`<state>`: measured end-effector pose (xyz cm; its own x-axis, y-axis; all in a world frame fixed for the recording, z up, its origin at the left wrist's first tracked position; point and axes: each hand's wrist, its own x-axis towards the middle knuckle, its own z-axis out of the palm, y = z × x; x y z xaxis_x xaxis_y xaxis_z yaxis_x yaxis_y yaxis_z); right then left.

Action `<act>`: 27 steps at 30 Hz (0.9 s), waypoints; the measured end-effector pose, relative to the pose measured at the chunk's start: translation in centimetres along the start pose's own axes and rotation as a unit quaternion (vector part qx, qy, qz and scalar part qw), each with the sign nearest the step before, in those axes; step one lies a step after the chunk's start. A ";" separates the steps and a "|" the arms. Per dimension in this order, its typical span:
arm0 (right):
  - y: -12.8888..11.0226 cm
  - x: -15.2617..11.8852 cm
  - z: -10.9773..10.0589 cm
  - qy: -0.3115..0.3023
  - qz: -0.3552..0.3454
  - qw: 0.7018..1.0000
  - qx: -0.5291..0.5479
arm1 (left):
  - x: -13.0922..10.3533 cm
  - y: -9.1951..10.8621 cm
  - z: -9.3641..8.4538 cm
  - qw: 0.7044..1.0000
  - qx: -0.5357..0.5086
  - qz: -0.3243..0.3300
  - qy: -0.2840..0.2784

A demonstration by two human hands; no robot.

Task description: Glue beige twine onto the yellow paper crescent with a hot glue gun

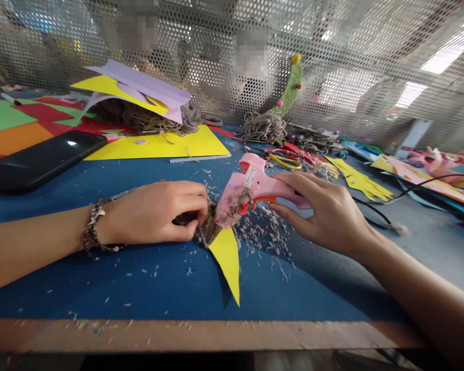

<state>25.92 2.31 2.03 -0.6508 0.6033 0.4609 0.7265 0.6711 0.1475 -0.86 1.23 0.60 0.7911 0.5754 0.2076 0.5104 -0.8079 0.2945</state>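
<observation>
A pink glue gun (251, 185) with an orange trigger is held by its handle in my right hand (327, 216). Its front end points down and left, over a small piece wrapped in grey-brown cord (212, 229). My left hand (158, 212) pinches the cord at the left side of that piece, thumb and index finger together. From the cord-wrapped piece a pointed yellow paper shape (228, 260) extends toward the table's front edge. The gun hides the nozzle tip and part of the wrapped piece.
A black phone (42, 159) lies at the left, near a yellow sheet (162, 144) and stacked coloured paper. Cord bundles (263, 126), yellow-handled scissors (285, 162) and paper pieces lie farther back. A black cable (421, 185) runs right. Scraps dot the blue table (147, 293); perforated metal stands behind.
</observation>
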 end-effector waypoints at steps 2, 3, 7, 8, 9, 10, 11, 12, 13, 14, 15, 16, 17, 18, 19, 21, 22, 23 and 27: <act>0.0 0.0 0.0 0.000 0.001 1.000 -0.002 | 0.0 0.0 0.0 1.000 0.003 0.000 -0.001; 0.0 0.0 0.0 -0.002 0.003 1.000 -0.003 | 0.0 0.0 0.0 1.000 0.002 0.002 0.000; 0.1 0.0 0.0 -0.003 0.008 1.000 -0.005 | 0.0 0.0 0.1 1.000 -0.003 0.005 0.009; 0.2 0.0 0.0 -0.003 0.008 1.000 -0.007 | 0.0 0.0 0.1 1.000 -0.004 0.007 0.010; 0.2 0.0 0.0 -0.004 0.008 1.000 -0.009 | 0.0 0.0 0.1 1.000 -0.005 0.007 0.009; 0.3 0.0 0.1 -0.003 0.008 1.000 -0.013 | 0.0 0.0 0.1 1.000 -0.006 0.007 0.007; 0.4 0.0 0.1 -0.004 0.007 1.000 -0.016 | 0.0 0.0 0.1 1.000 -0.007 0.008 0.006; 0.5 0.0 0.1 -0.004 0.007 1.000 -0.020 | 0.0 0.0 0.1 1.000 -0.006 0.008 0.005; 0.5 -0.1 0.1 -0.004 0.008 1.000 -0.023 | 0.0 0.0 0.1 1.000 -0.005 0.007 0.005; 0.6 0.0 0.1 -0.005 0.010 1.000 -0.025 | 0.0 0.0 0.1 1.000 -0.004 0.008 0.005; 0.6 0.0 0.2 -0.005 0.013 1.000 -0.026 | 0.0 0.0 0.1 1.000 -0.003 0.008 0.006; 0.6 0.0 0.2 -0.004 0.016 1.000 -0.027 | 0.0 0.0 0.1 1.000 -0.003 0.008 0.006; 0.7 0.0 0.2 -0.004 0.018 0.999 -0.028 | 0.0 0.0 0.1 1.000 -0.003 0.008 0.006; 0.7 0.0 0.2 -0.003 0.020 0.999 -0.029 | 0.0 0.0 0.1 1.000 -0.003 0.008 0.006; 0.7 0.0 0.2 -0.001 0.022 0.999 -0.033 | -0.1 0.0 0.1 1.000 -0.003 0.009 0.006; 0.8 0.1 0.2 0.003 0.023 0.999 -0.041 | -0.1 0.0 0.1 1.000 -0.004 0.010 0.005; 0.9 0.1 0.2 0.004 0.025 0.999 -0.045 | -0.1 0.0 0.1 1.000 -0.004 0.010 0.005; 0.9 0.1 0.2 0.005 0.025 0.999 -0.048 | -0.1 0.0 0.1 1.000 -0.005 0.010 0.005; 1.1 0.0 0.2 0.007 0.030 0.998 -0.057 | -0.2 0.1 0.1 1.000 -0.009 0.008 0.006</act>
<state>26.65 3.13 2.03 -0.6028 0.6339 0.4846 0.7849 0.5802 0.2173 -0.93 1.06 0.53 0.7952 0.5640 0.2228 0.4918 -0.8147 0.3074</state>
